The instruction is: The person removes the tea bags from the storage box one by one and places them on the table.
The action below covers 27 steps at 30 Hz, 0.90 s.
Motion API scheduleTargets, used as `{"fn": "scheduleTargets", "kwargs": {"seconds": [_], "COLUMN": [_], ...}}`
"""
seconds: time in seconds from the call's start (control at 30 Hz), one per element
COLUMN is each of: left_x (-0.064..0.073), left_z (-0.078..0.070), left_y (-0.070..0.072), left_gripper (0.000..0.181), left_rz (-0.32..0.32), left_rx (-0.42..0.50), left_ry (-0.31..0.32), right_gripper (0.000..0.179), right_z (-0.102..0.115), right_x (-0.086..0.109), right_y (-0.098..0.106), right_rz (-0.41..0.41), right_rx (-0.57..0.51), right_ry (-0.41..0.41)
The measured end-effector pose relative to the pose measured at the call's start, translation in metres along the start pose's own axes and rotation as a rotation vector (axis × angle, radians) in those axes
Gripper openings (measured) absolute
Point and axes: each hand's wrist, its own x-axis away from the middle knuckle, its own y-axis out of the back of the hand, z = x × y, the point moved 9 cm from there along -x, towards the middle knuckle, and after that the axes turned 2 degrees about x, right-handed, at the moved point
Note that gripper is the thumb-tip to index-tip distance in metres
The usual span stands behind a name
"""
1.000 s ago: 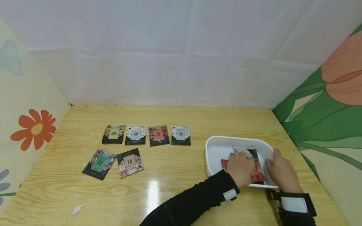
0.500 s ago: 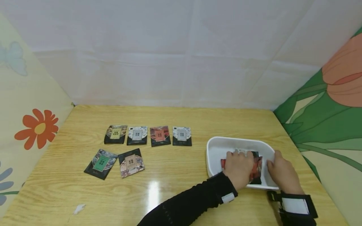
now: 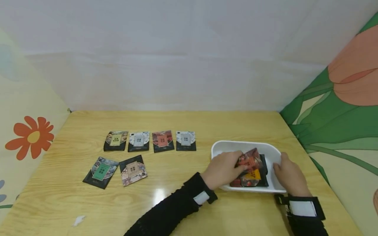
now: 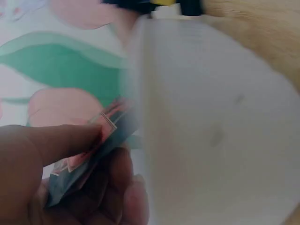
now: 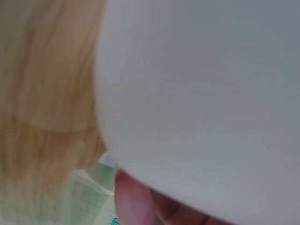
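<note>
My left hand [image 3: 224,168] pinches a red and black sachet [image 3: 250,160] between thumb and fingers, over the left part of a white plastic bin [image 3: 274,151]. In the left wrist view the thumb lies along the printed face of the sachet [image 4: 91,150], beside the blurred white bin wall [image 4: 220,122]. Below it in the bin lie more sachets, one with an orange label [image 3: 251,177]. My right hand [image 3: 293,177] grips the bin's right rim, thumb on the inner side. In the right wrist view its fingers [image 5: 136,199] show at the bin's edge.
Left of the bin, a back row holds a yellow-labelled sachet [image 3: 116,141], two white-labelled ones and a red-labelled sachet [image 3: 163,141]. In front of them lie a green-labelled sachet [image 3: 101,172] and a pink-labelled sachet [image 3: 133,170]. A white scrap [image 3: 78,220] lies near the table's front left.
My left hand has lifted from among the sachets and shifted left with the red sachet in its fingers. The orange-labelled sachet has come into view. My right hand stays on the bin's rim.
</note>
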Motion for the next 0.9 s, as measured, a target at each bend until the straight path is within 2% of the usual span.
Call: {"fn": "scheduleTargets", "kwargs": {"seconds": [0.1,0.2,0.3,0.43,0.57,0.63,0.73,0.8,0.9], "left_x": [0.014,0.031,0.048,0.071,0.095,0.109,0.124,0.129,0.134], "left_z": [0.018,0.035,0.050,0.074,0.105,0.121,0.140,0.148,0.156], "left_y": [0.033,0.062,0.086,0.111,0.124,0.126,0.128,0.127,0.121], "left_gripper": [0.020,0.024,0.026,0.027,0.038,0.048,0.054,0.048,0.025], "left_rz": [0.022,0.025,-0.003,-0.040,-0.065,-0.082,-0.111,-0.127,-0.125], "left_rx": [0.191,0.329,0.385,0.393,0.348,0.322,0.296,0.305,0.332], "left_ry": [0.031,0.061,0.081,0.136,0.256,0.331,0.403,0.419,0.447], "right_gripper": [0.048,0.048,0.049,0.050,0.051,0.052,0.052,0.052,0.052], "right_z": [0.007,0.007,0.005,0.001,-0.002,-0.002,-0.002,-0.002,-0.003], "right_x": [-0.004,-0.006,-0.005,-0.004,-0.005,-0.006,-0.008,-0.008,-0.007], "right_y": [0.001,0.001,0.000,-0.002,-0.004,-0.004,-0.004,-0.004,-0.006], "right_rz": [-0.013,-0.010,0.008,0.028,0.043,0.042,0.034,0.033,0.044], "right_rx": [0.011,0.019,0.020,0.013,0.015,0.015,0.020,0.020,0.015], "right_ry": [0.021,0.017,0.001,-0.017,-0.025,-0.018,-0.011,-0.011,-0.018]}}
